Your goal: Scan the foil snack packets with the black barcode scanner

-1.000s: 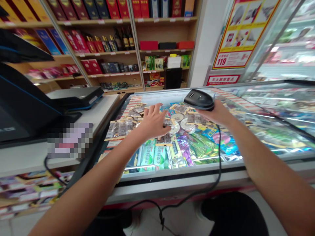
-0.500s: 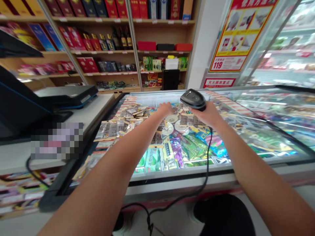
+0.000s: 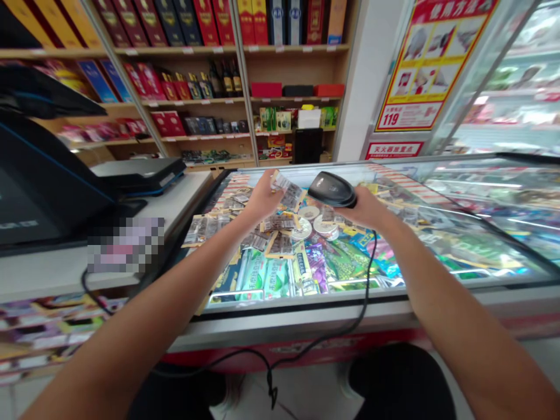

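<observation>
My left hand (image 3: 261, 198) is closed on a small flat packet (image 3: 286, 189), lifted above the open chest freezer (image 3: 306, 303). My right hand (image 3: 365, 211) grips a black handheld barcode scanner (image 3: 331, 189), whose head sits just right of the packet. The scanner's black cable (image 3: 363, 303) hangs down over the freezer's front edge. Below both hands lie several similar packets, round tubs (image 3: 308, 213) and green and purple wrapped items (image 3: 271, 274).
A white counter (image 3: 56, 268) at the left carries a black screen (image 3: 39, 186) and a flat dark device (image 3: 137, 175). Wooden shelves (image 3: 210, 99) of boxes and bottles stand behind. A glass-lidded freezer section (image 3: 490, 221) extends right, below a red and yellow poster (image 3: 426, 64).
My left hand reached to the far side of the freezer, took a packet and raised it beside the scanner. The scanner moved slightly left toward it.
</observation>
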`<state>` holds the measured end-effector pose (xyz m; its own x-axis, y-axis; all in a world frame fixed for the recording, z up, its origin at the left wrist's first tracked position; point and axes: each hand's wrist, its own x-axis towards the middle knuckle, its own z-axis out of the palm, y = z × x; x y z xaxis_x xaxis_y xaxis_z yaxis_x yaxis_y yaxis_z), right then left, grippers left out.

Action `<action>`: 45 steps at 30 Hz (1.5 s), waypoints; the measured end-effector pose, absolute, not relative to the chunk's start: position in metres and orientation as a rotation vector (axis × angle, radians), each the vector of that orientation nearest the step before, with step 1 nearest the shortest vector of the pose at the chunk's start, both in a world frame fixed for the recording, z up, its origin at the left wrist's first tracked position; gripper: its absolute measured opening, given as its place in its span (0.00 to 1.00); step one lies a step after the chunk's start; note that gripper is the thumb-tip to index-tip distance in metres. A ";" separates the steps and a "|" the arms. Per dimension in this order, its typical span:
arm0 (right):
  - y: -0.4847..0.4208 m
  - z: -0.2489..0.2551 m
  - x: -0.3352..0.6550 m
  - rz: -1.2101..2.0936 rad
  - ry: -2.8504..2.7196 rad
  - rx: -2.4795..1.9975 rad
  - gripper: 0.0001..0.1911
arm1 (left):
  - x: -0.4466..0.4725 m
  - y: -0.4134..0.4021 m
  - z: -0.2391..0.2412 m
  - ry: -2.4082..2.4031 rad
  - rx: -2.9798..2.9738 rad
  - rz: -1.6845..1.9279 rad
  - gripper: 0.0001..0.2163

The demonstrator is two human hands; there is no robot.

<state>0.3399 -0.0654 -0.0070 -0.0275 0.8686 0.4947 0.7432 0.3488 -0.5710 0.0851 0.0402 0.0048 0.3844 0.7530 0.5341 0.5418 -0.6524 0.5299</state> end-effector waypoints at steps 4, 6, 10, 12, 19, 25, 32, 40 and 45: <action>-0.070 -0.009 0.327 0.222 -1.984 -1.388 0.11 | 0.048 0.020 0.000 1.216 2.330 1.313 0.15; -0.072 -0.009 0.321 0.204 -2.054 -1.369 0.11 | 0.041 0.014 -0.001 1.224 2.321 1.344 0.14; -0.075 -0.010 0.316 0.159 -2.129 -1.348 0.11 | 0.039 0.013 -0.004 1.208 2.290 1.337 0.13; -0.076 -0.010 0.315 0.151 -2.138 -1.346 0.12 | 0.039 0.014 -0.007 1.186 2.298 1.308 0.13; -0.076 -0.011 0.312 0.147 -2.158 -1.412 0.12 | 0.032 0.016 -0.011 1.192 2.325 1.261 0.12; -0.073 -0.008 0.315 0.138 -1.910 -1.492 0.12 | 0.018 0.017 -0.010 1.414 2.416 1.134 0.21; -0.066 0.004 0.330 0.486 -1.096 -1.384 0.14 | 0.027 -0.006 -0.006 1.723 2.688 0.957 0.19; -0.065 0.009 0.335 0.803 -0.863 -1.188 0.14 | 0.141 -0.030 -0.001 1.136 2.973 0.294 0.26; -0.059 0.001 0.335 0.812 -0.827 -1.179 0.14 | 0.211 -0.012 -0.011 1.197 2.747 0.241 0.26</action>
<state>0.3349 -0.0588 0.0012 0.4681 0.8756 0.1193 -0.1038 0.1885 -0.9766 0.2110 -0.0118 -0.0109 0.6715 0.7353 0.0921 0.7135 -0.6751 0.1873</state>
